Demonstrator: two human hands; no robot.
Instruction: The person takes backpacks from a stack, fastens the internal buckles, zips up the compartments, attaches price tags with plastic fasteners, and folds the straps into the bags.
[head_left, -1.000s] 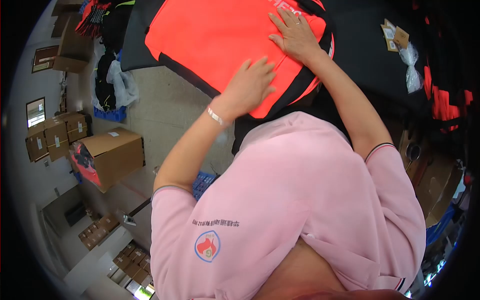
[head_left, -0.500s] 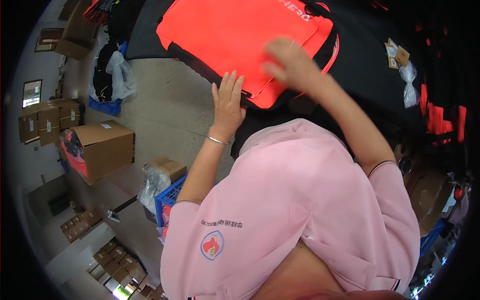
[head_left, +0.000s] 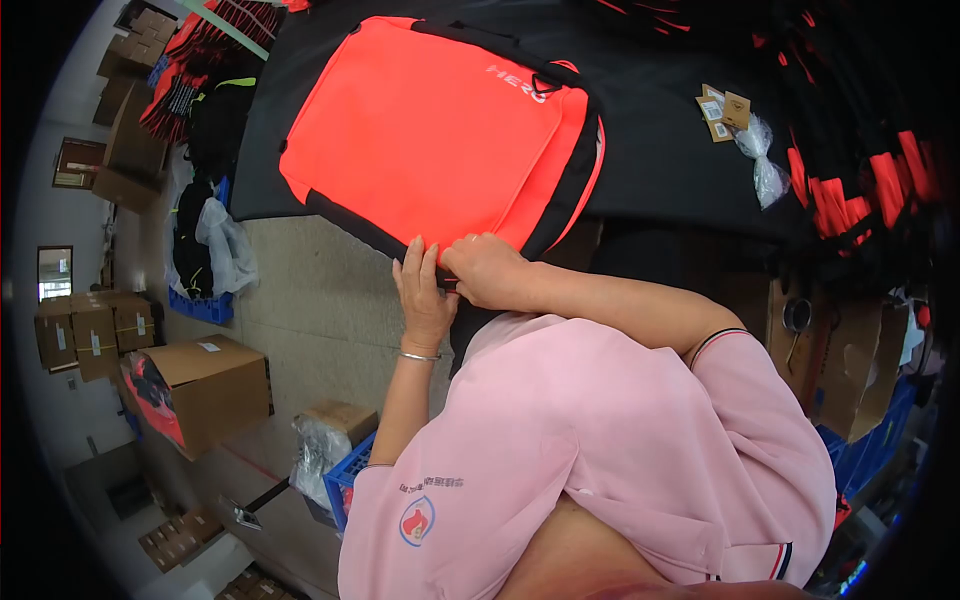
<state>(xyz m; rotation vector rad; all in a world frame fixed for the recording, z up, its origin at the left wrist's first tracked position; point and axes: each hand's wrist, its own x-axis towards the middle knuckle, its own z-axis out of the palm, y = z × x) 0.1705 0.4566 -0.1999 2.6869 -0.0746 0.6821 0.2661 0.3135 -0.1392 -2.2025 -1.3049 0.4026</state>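
Note:
A bright orange-red backpack [head_left: 420, 130] with black sides and pale "HERO" lettering lies front side up on the black-covered table. My left hand [head_left: 425, 295], a silver bangle on its wrist, has its fingers stretched out against the backpack's near edge. Right beside it, my right hand [head_left: 487, 272] is closed at the near corner, by the lower end of the front seam. Whatever its fingertips pinch is hidden. A black loop sits by the lettering at the far side.
Brown tags [head_left: 727, 112] and a twisted clear plastic bag [head_left: 765, 165] lie on the table [head_left: 660, 180]. Black and orange-red items are piled at the right. On the floor at left stand an open carton [head_left: 215, 385] and a blue crate [head_left: 203, 303].
My right hand has come down from over the backpack's front to its near corner, beside my left hand, and has closed. The view has shifted, showing more of the backpack.

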